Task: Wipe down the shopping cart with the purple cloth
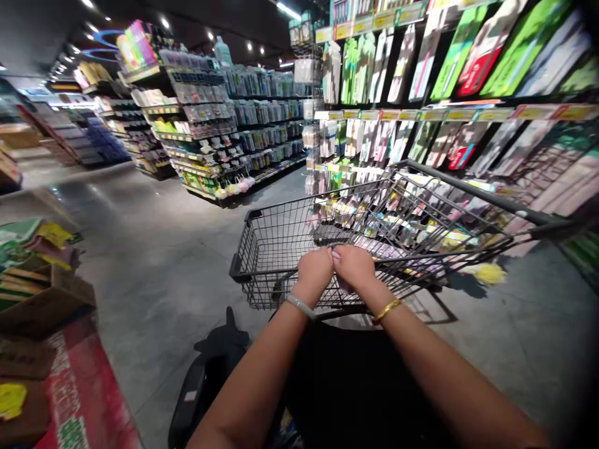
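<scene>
My left hand (314, 269), with a pale bangle (300, 306) at its wrist, is curled closed. Against it, knuckles touching, is my right hand (354, 265), also closed, below a gold bracelet (387, 310). Both are over the near side of a dark wire shopping cart (255, 274). A little pale pink shows between the fingers and beneath them; whether it is nails or a held thing I cannot make out. The cart stands sideways in front of me, its handle end to the right, and its basket shows mostly bare wire.
Beyond the cart stands a tall rack (397, 115) of packaged goods on hooks. More stocked shelves (196, 118) line the aisle at the back left. Cardboard boxes (60, 293) sit on a red display at the left. A black seat-like object (199, 380) is beside my left arm.
</scene>
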The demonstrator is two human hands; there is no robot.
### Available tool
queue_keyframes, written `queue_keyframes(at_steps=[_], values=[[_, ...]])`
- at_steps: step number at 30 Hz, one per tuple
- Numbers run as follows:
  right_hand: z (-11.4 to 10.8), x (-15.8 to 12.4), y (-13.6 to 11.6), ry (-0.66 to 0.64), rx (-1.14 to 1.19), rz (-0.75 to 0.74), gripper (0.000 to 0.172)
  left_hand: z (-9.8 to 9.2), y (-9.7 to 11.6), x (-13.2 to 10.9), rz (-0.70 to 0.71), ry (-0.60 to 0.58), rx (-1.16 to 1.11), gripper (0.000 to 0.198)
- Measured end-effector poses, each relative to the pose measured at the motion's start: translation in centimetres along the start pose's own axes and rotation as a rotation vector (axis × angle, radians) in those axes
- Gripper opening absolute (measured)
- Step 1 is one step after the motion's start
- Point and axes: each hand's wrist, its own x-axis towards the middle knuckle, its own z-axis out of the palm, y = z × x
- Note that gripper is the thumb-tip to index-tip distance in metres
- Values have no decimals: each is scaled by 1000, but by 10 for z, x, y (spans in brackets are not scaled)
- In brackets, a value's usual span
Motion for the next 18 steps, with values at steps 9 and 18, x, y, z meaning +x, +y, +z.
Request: queue_keyframes(at_steps=[9,18], values=[[-22,-9,78,117,-41,289,37,12,8,8,-95,-38,14,69],[-38,4,75,-140,2,101,47,10,6,3,-112,-39,36,65]])
